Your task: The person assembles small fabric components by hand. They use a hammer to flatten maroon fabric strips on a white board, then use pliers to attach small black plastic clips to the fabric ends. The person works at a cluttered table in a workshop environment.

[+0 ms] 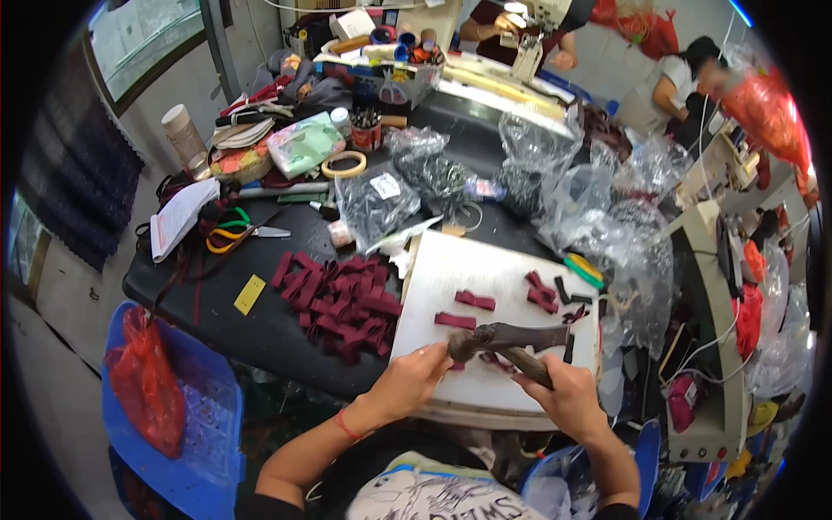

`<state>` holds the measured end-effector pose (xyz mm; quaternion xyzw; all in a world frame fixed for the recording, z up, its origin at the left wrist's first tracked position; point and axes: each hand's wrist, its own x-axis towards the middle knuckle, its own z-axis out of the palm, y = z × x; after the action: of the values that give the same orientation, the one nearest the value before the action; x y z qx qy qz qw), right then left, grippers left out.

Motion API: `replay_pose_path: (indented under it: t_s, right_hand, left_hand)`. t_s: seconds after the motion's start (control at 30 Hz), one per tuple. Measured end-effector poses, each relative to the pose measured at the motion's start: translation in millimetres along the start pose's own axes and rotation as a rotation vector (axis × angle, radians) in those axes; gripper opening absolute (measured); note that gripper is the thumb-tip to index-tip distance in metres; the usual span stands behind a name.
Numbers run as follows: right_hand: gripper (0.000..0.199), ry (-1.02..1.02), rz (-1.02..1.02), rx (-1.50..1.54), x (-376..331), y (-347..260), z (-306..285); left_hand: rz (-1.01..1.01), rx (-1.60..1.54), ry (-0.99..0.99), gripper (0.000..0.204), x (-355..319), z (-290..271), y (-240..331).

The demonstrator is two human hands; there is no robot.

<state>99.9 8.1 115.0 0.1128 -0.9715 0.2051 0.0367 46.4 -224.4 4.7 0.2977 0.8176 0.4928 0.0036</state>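
Gripping a wooden-handled hammer (pixel 525 363), the right hand (pixel 568 394) closes its fingers around the end of the handle, above the near part of a white board (pixel 433 276). The hammer's head points left, just beside the fingertips of the left hand (pixel 414 380), which are drawn together — whether they pinch anything, I cannot tell. A thin red cord (pixel 347 426) circles the left wrist.

Just beyond the hammer, a dark elongated piece (pixel 530 336) lies across the view of the board. Burgundy fabric bows sit on the white surface: one bow (pixel 475 301) near the middle, another bow (pixel 452 321) closer to the hammer head, and a small group of bows (pixel 542 293) toward the right, beside some black strips (pixel 570 296). More burgundy is partly hidden beneath the hands and tool.

Left of the board, a large heap of burgundy bows (pixel 338 303) spreads over the black tabletop (pixel 269 328) — near it lies a yellow card (pixel 249 295). Clear plastic bags (pixel 598 217) crowd the board's far right side.
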Motion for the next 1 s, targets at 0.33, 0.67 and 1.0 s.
replay_pose_path:
  t_s: [0.33,0.67,1.0]
  right_hand:
    - [0.035,0.046,0.07,-0.117,3,31,25]
    - [0.036,-0.071,0.092,-0.156,10,41,34]
    - [0.028,0.087,0.063,-0.029,14,41,19]
  left_hand:
    - [-0.292,-0.73,0.251,0.017,65,-6,-1]
    - [-0.435,-0.761,0.115,0.017,72,3,-34]
    - [0.014,-0.097,0.064,0.012,70,4,-19]
